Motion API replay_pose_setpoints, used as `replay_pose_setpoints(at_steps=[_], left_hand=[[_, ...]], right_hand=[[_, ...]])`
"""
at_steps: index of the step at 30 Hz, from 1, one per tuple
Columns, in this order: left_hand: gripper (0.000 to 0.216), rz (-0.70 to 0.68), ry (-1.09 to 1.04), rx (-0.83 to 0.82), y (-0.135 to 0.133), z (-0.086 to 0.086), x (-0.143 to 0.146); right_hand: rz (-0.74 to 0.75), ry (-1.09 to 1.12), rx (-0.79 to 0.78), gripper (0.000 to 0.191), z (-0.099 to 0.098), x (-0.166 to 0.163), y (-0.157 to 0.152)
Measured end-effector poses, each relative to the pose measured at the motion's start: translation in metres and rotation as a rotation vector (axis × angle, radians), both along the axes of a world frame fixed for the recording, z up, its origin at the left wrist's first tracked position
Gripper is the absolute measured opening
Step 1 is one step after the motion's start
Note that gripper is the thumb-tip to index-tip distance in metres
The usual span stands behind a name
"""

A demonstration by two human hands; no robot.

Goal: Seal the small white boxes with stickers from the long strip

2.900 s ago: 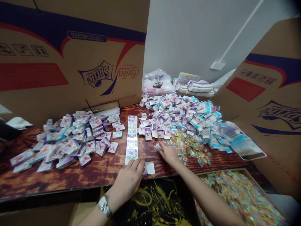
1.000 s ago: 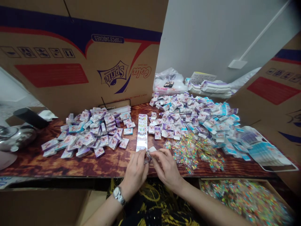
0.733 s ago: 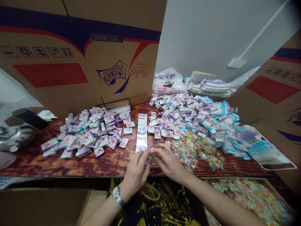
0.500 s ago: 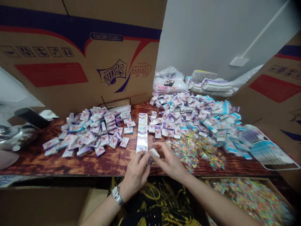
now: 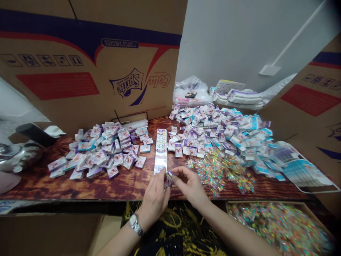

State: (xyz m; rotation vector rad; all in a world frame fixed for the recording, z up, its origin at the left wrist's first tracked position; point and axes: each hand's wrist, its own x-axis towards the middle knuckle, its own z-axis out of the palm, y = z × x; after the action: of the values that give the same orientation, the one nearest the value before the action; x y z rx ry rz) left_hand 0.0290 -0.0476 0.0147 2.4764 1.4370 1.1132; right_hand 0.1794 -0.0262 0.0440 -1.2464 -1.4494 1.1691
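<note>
A small white and purple printed box (image 5: 167, 181) is held just over the near part of the table. My left hand (image 5: 154, 195) wraps its fingers around the box from the left. At its right end, the thumb and fingertips of my right hand (image 5: 190, 186) pinch the edge of the box. Just beyond my left fingertips lies a long strip of colourful round stickers (image 5: 161, 151), flat on the table. Small packets of bright candy (image 5: 213, 172) are heaped right of my right hand.
To the left is a pile of closed small boxes (image 5: 102, 153); a larger pile of small boxes, several with raised flaps (image 5: 210, 128), spreads across the right. A big carton (image 5: 90, 81) stands behind. Below the table edge, a carton of candy packets (image 5: 279, 227) sits at right.
The white flap that stuck out at the right end of the box no longer shows. My right hand has come slightly lower, its fingers now closed on that end.
</note>
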Motion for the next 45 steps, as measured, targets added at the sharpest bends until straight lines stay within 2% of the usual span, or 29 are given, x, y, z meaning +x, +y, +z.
replay_pose_setpoints(at_steps=[2,7,13,16,19,22,25,27,28,29,31,33,34,36,38,40,45], left_hand=[[0.057,-0.004,0.012,0.001,-0.001,0.0,0.001],[0.061,0.032,0.102,0.034,0.001,-0.003,0.004],[0.066,0.035,0.135,-0.016,0.0,-0.004,0.008],[0.064,0.054,0.1,-0.062,-0.003,-0.005,0.008],[0.06,0.1,0.138,-0.048,0.01,-0.002,-0.009],[0.052,0.265,0.24,-0.025,0.049,0.019,-0.054],[0.052,0.498,0.305,0.007,0.096,0.059,-0.106],[0.063,0.546,0.316,0.135,0.116,0.079,-0.124],[0.065,0.537,0.302,0.18,0.12,0.084,-0.125],[0.065,0.487,0.285,0.203,0.119,0.083,-0.12],[0.055,0.28,0.264,0.168,0.104,0.066,-0.098],[0.04,0.028,0.318,0.014,0.077,0.035,-0.069],[0.036,-0.042,0.35,-0.062,0.062,0.018,-0.056],[0.038,-0.102,0.383,-0.167,0.039,-0.011,-0.035],[0.041,-0.101,0.387,-0.228,0.025,-0.028,-0.025],[0.043,-0.092,0.39,-0.254,0.02,-0.034,-0.024],[0.043,-0.09,0.412,-0.265,0.022,-0.03,-0.027]], right_hand=[[-0.017,-0.063,0.038,0.011,0.001,-0.001,0.0],[-0.039,-0.25,0.276,0.017,0.01,-0.004,-0.008],[-0.064,-0.372,0.577,0.034,-0.003,-0.012,-0.022],[-0.02,-0.354,0.529,0.034,-0.008,-0.013,-0.021],[0.123,-0.35,0.452,0.035,-0.009,-0.01,-0.011],[0.152,-0.359,0.421,0.037,-0.012,-0.004,0.012],[0.095,-0.411,0.437,0.035,-0.017,0.0,0.047],[0.087,-0.497,0.49,0.034,-0.022,0.002,0.073],[0.11,-0.562,0.521,0.035,-0.026,0.003,0.086],[0.148,-0.637,0.548,0.037,-0.029,0.003,0.097],[0.244,-0.796,0.573,0.048,-0.038,0.002,0.115],[0.328,-0.935,0.549,0.061,-0.048,-0.001,0.126],[0.364,-0.987,0.526,0.065,-0.052,-0.003,0.129],[0.439,-1.052,0.474,0.066,-0.06,-0.005,0.131],[0.485,-1.068,0.434,0.065,-0.064,-0.007,0.13],[0.479,-1.053,0.417,0.063,-0.065,-0.007,0.127],[0.462,-0.971,0.407,0.06,-0.061,-0.005,0.123]])
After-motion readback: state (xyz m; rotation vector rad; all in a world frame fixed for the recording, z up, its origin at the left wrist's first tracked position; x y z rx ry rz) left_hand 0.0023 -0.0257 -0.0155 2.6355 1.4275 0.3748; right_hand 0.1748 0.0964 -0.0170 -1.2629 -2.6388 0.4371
